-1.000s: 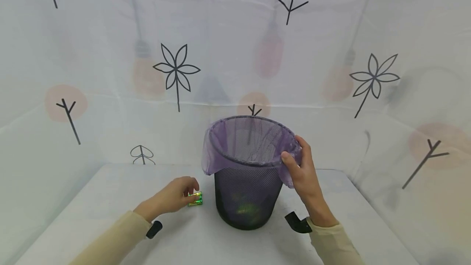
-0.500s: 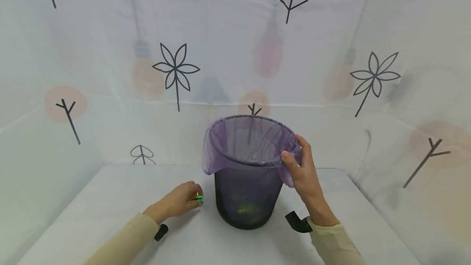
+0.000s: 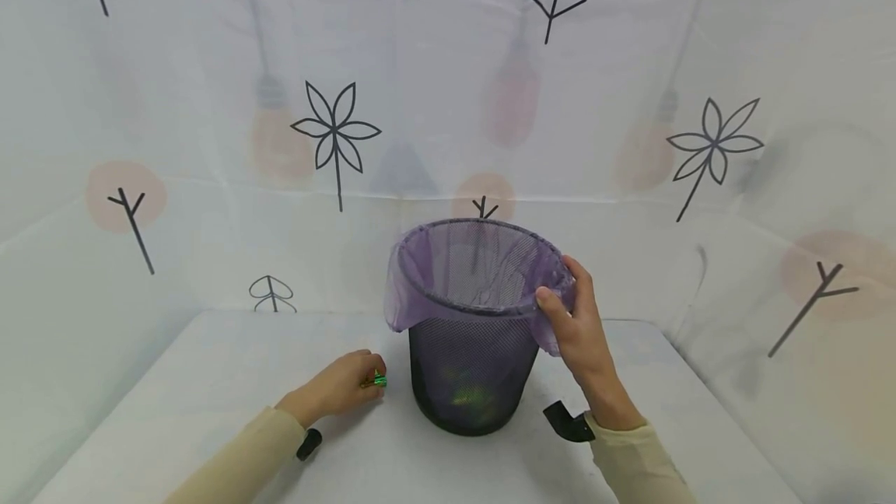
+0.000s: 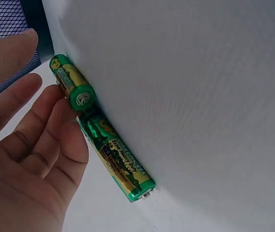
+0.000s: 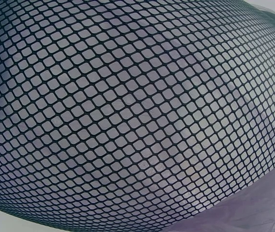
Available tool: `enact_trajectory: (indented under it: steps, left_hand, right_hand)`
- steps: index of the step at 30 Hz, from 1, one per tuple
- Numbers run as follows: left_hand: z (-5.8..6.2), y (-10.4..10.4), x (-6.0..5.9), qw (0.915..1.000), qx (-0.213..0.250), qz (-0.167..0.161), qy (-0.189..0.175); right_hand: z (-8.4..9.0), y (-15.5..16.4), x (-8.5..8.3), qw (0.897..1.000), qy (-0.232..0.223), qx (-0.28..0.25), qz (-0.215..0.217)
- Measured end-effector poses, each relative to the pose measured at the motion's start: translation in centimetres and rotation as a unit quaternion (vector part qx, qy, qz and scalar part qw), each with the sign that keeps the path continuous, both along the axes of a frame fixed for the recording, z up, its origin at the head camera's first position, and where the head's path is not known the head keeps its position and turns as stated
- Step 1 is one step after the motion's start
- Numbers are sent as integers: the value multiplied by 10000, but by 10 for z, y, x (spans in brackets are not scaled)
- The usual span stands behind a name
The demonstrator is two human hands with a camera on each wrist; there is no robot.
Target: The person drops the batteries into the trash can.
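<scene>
A: What are the hands doing?

B: The left hand (image 3: 341, 389) lies low on the tabletop (image 3: 210, 364), just left of the mesh bin (image 3: 467, 379). Its fingers (image 4: 55, 130) curl round two green batteries (image 4: 103, 145) that lie against the tabletop. One battery points its end cap at the wrist camera; the other runs lengthwise below it, the two touching.

A: And the other one?

B: The right hand (image 3: 575, 325) pinches the right side of the bin's rim, thumb inside and fingers outside, over the purple bag (image 3: 420, 286) folded down over that rim. In the right wrist view only the black mesh wall fills the frame, with a bit of purple film in the lower corner.

A: Where do the batteries sit relative to the bin?

B: Just beside the foot of the bin on its left, near it but not touching. Something green shows through the mesh at the bottom of the bin; I cannot tell what it is.

A: How much room is there around the bin?

B: Left of the bin the tabletop runs open well out to its left edge. Behind the bin the back edge is near, where the patterned cloth (image 3: 336, 138) rises. Right of the bin a narrower strip of tabletop ends at the cloth.
</scene>
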State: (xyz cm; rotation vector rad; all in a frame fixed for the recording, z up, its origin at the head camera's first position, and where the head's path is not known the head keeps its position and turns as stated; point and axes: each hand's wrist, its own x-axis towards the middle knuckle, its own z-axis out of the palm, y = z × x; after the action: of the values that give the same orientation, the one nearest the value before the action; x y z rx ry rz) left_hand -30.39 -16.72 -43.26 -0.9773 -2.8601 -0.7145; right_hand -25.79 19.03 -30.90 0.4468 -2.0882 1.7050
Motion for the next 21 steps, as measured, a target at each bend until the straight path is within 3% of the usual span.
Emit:
enact_trajectory:
  steps: [5, 15, 21]
  left_hand:
    - [-1, 1, 1, 10000, -4, -29, 15]
    - [-4, 6, 6, 9994, -154, -76, -296]
    - [-6, 9, 5, 9987, -2, -238, -454]
  right_hand:
    - [0, 0, 1, 10000, 9, 7, -10]
    - [0, 0, 1, 10000, 37, 54, 1]
    - [0, 0, 0, 10000, 45, 27, 27]
